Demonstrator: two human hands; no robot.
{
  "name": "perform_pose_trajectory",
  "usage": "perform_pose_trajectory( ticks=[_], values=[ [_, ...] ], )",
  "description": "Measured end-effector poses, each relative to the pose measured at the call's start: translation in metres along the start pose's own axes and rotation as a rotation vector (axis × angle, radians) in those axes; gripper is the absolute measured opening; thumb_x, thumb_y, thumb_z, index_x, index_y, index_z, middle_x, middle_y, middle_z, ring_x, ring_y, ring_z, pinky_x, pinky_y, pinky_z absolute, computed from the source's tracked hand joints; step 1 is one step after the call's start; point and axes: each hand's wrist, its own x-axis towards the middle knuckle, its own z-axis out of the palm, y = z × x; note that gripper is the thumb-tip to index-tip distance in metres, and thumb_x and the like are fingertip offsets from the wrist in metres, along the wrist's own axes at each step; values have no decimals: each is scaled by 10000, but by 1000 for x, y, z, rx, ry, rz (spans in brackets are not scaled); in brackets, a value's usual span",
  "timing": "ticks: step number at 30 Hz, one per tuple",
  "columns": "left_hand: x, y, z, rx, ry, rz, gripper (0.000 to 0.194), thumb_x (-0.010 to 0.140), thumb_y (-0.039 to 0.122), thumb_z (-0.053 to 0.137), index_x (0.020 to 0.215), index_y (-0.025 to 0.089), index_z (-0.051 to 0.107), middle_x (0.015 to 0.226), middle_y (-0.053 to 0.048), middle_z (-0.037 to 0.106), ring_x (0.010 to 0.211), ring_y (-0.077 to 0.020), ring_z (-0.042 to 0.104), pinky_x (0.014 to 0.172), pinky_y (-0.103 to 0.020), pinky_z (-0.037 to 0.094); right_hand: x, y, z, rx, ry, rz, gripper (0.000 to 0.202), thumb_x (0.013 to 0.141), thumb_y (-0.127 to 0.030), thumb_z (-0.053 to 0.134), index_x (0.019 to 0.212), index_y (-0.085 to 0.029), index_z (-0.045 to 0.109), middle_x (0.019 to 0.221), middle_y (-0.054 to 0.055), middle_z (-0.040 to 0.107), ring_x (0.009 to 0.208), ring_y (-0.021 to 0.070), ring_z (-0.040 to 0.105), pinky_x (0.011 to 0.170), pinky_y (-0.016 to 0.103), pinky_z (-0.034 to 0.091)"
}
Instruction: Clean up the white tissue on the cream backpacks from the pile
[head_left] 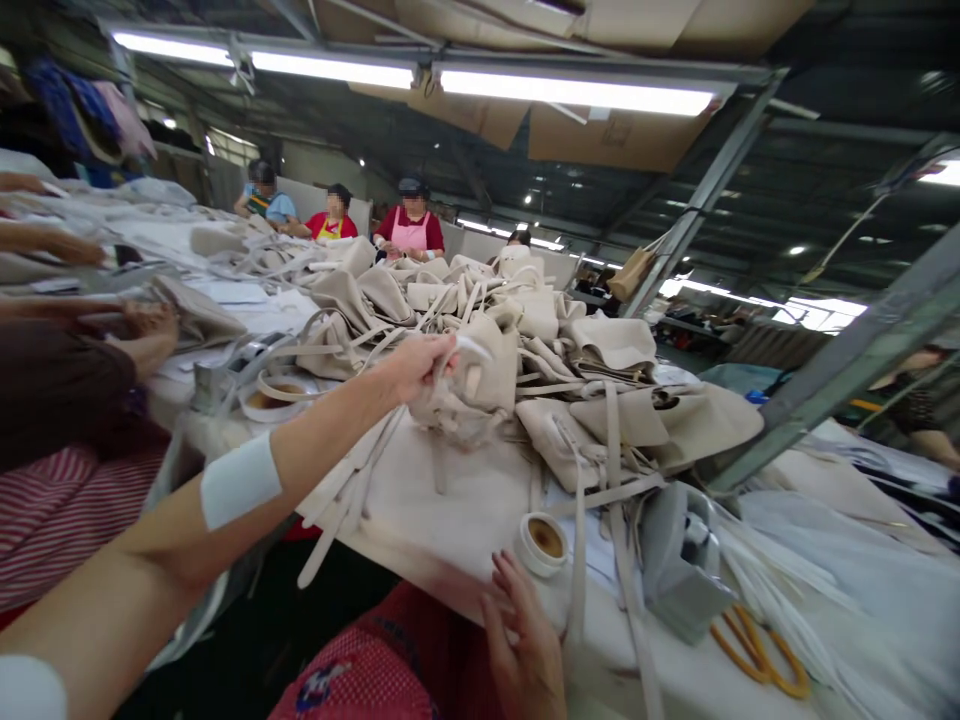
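My left hand (pixel 424 366) is stretched out over the table, its fingers closed on a pale beige bag (pixel 487 375) at what looks like its strap or upper edge. That bag is blurred, and its lower part seems to have clear plastic about it. Behind and around it lies a heap of beige bags (pixel 607 340) with long loose straps. At the table's front edge is my right hand (pixel 525 645), fingers apart and holding nothing. Just above its fingertips a tape roll (pixel 544 540) lies flat on the table.
A grey tape dispenser (pixel 679 575) and yellow-handled scissors (pixel 759 655) lie at right. Another tape roll (pixel 281 395) is at left, near a co-worker's hands (pixel 154 335) on a beige piece. A slanted metal post (pixel 847 360) rises at right. Other people sit beyond the heap.
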Motion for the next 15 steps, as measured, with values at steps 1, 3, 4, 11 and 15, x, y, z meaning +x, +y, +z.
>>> perform_pose_trajectory(
  ticks=[1,3,4,11,15],
  values=[
    [0,13,2,-87,29,16,240,883,248,608,678,149,533,595,15,564,444,-69,467,389,-166,296,-1,-4,-1,-4,34,1,433,914,-357,577,1323,-217,608,1379,153,597,1138,274,665,735,302,632],
    [-9,34,4,-222,57,68,219,921,221,561,719,142,538,620,8,576,470,-70,508,384,-151,318,0,-14,-3,-8,73,5,546,904,-370,594,1422,-224,505,1441,156,536,1220,293,608,799,353,626],
    [-16,43,4,-269,62,100,208,934,206,544,738,138,540,630,6,580,482,-68,522,386,-142,324,1,-22,-5,-9,87,10,605,901,-375,600,1466,-227,441,1472,159,499,1252,300,580,825,376,620],
    [-122,66,21,-328,-86,171,136,898,98,500,944,83,627,919,-88,682,855,-169,684,628,-225,537,-5,-86,-25,1,78,-133,1019,780,-482,700,1581,-208,133,1595,176,291,1405,405,378,1041,571,449],
    [-197,36,47,-331,-232,86,142,828,182,624,961,149,660,1109,-97,666,1151,-277,615,871,-374,553,-18,-94,-29,36,20,-195,1181,647,-513,789,1580,-182,144,1563,177,359,1445,435,285,1025,552,448]
  ],
)
